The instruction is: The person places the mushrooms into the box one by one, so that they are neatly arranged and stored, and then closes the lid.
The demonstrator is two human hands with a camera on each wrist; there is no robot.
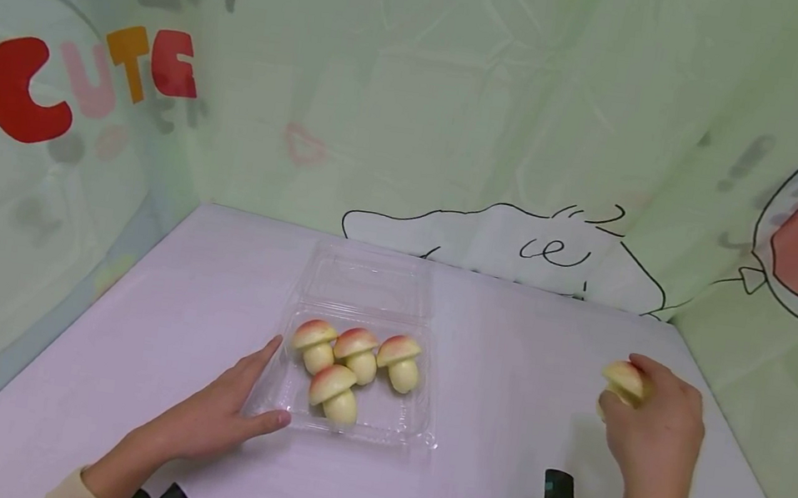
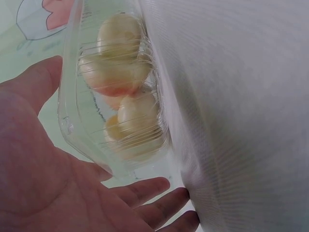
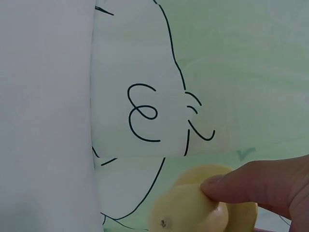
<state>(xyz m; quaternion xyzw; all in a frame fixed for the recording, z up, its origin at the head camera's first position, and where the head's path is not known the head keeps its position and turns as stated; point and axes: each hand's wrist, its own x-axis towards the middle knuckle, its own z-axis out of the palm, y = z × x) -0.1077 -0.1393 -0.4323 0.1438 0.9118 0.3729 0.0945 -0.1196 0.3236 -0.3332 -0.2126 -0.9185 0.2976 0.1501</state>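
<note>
Down by the camera, the left hand (image 1: 213, 418) lies flat and open against the clear box (image 1: 346, 423). Four toy mushrooms (image 1: 353, 365) sit inside already. One more mushroom (image 1: 625, 381) is pinched in the right hand (image 1: 654, 438), well apart from it.

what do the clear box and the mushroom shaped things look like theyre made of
Clear hinged box: thin glossy plastic, see-through with ribbed walls. Four pink-capped cream mushroom shapes inside it: smooth, matte, uniform, probably foam or soft plastic toys; possibly steamed buns.
</note>
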